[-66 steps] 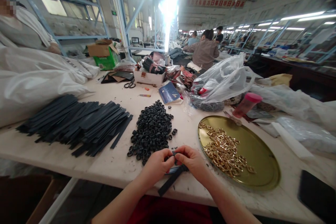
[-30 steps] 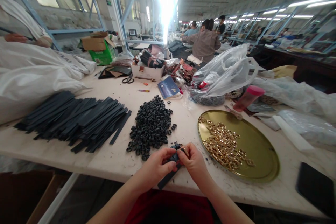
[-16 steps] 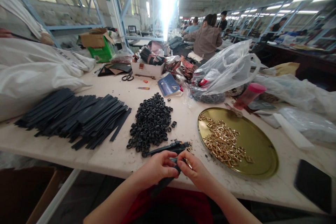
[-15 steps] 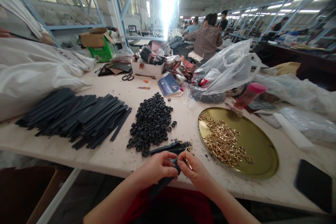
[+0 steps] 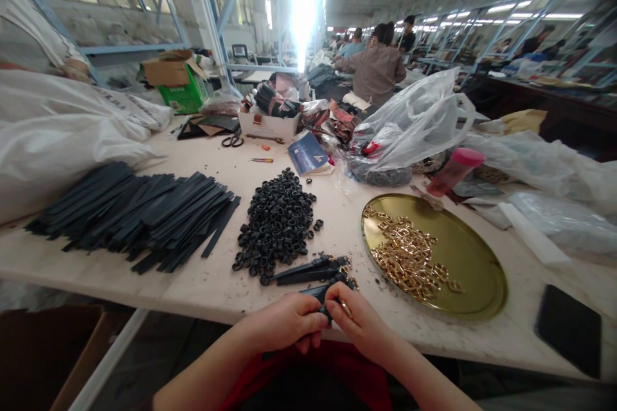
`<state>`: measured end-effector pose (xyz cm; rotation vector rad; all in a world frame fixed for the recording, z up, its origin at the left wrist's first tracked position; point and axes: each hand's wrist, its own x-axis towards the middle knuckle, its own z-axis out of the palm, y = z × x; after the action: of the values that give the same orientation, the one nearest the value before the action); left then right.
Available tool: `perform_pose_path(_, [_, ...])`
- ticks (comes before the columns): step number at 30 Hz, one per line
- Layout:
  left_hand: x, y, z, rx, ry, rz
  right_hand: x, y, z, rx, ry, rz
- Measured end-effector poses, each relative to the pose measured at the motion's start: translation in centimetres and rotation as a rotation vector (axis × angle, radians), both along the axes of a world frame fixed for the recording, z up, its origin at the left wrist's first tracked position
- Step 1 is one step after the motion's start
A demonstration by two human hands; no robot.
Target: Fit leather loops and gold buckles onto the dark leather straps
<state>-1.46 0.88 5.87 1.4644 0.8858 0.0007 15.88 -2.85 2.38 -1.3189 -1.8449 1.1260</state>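
Observation:
Close to the table's front edge, my left hand (image 5: 289, 322) and my right hand (image 5: 357, 316) meet around a dark strap (image 5: 324, 313). Both are closed, and the fingers hide most of the strap. A gold buckle (image 5: 346, 309) shows at the fingers of my right hand. Just beyond the hands lie several dark straps (image 5: 303, 271) with gold buckles at their right ends. Behind these rises a heap of small black loops (image 5: 277, 221). To the right, a pile of gold buckles (image 5: 407, 257) rests on a round gold tray (image 5: 475, 263).
Flat black strips (image 5: 144, 218) are spread at the left beside a white sack (image 5: 62, 135). Scissors (image 5: 232, 140), a blue booklet (image 5: 308, 154), a plastic bag (image 5: 409, 122) and a pink-lidded container (image 5: 456, 172) stand farther back. A dark phone-like slab (image 5: 569, 329) lies front right. Other people work beyond.
My left hand has drawn in and its fingers have closed further around the strap. Less of the strap's lower end shows. The straps beyond the hands are more exposed.

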Motion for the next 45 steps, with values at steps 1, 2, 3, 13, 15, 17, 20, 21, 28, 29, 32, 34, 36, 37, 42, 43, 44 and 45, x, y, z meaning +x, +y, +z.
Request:
perform_pose_path(1, [0.0,0.0,0.1,0.022,0.019,-0.011,0.0,-0.2,-0.3,0.014,0.028,-0.043])
perform_pose_path(2, [-0.1,0.0,0.1,0.045,0.036,-0.015,-0.1,-0.4,-0.5,0.026,0.055,-0.083])
perform_pose_path(3, [-0.1,0.0,0.2,0.072,0.047,-0.014,-0.2,-0.6,-0.8,0.028,0.081,-0.106])
perform_pose_path(13, [1.7,2.7,-1.4,0.781,0.23,0.121,0.5,4.3,-1.3,0.209,-0.222,-0.263])
perform_pose_path(15, [0.0,5.2,-1.7,0.904,0.365,0.226,1.3,6.2,-1.7,0.251,-0.346,-0.278])
perform_pose_path(17, [-3.1,8.1,-1.8,0.939,0.511,0.332,1.8,7.5,-2.5,0.242,-0.383,-0.247])
perform_pose_path(20, [-8.6,12.0,-1.9,0.944,0.765,0.488,1.9,8.0,-3.4,0.232,-0.38,-0.215])
perform_pose_path(21, [-10.2,12.9,-2.0,0.929,0.835,0.522,1.8,8.0,-3.6,0.233,-0.378,-0.219])
perform_pose_path(28, [-13.6,14.5,-3.8,0.882,0.945,0.594,2.6,8.6,-3.2,0.23,-0.396,-0.265])
perform_pose_path(29, [-13.3,14.3,-3.8,0.891,0.919,0.602,2.8,8.8,-3.1,0.233,-0.404,-0.275])
perform_pose_path(32, [-12.0,13.1,-3.4,0.933,0.788,0.629,3.1,10.0,-2.8,0.239,-0.441,-0.304])
perform_pose_path(34, [-10.6,12.2,-3.0,0.942,0.667,0.642,2.9,11.2,-2.7,0.24,-0.475,-0.311])
perform_pose_path(36, [-8.8,11.5,-2.5,0.928,0.533,0.649,2.3,12.7,-2.6,0.237,-0.515,-0.299])
perform_pose_path(37, [-7.8,11.2,-2.3,0.914,0.464,0.654,1.9,13.4,-2.6,0.237,-0.536,-0.284])
perform_pose_path(42, [-4.0,10.5,-0.7,0.756,0.144,0.714,-0.8,16.2,-3.1,0.23,-0.655,-0.211])
perform_pose_path(43, [-3.5,10.3,-0.4,0.69,0.086,0.72,-1.1,16.4,-3.2,0.222,-0.676,-0.206])
perform_pose_path(44, [-3.2,10.0,-0.3,0.612,0.028,0.718,-1.2,16.5,-3.4,0.213,-0.692,-0.201])
perform_pose_path(45, [-2.8,9.5,-0.2,0.527,-0.027,0.711,-1.3,16.5,-3.5,0.205,-0.703,-0.197])
